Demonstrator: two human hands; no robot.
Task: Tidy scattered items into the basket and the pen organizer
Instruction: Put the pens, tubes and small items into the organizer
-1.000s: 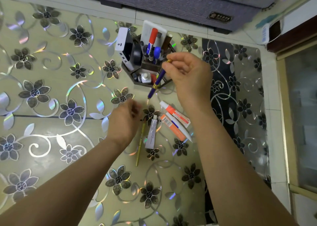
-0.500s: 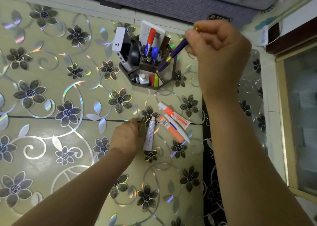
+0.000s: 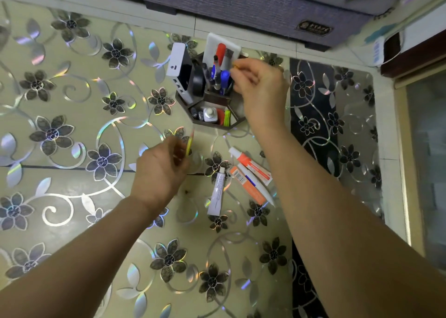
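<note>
I am lowering the blue pen, pinched in my right hand, into the pen organizer just beneath it. My left hand is now lifting the thin yellow pencil off the floor; tubes are waiting between my arms.

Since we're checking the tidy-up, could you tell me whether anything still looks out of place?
Yes: three tubes still lie loose and crisscrossed on the floral surface below the pen organizer, outside any container. Nothing looks spilled or broken.
</note>
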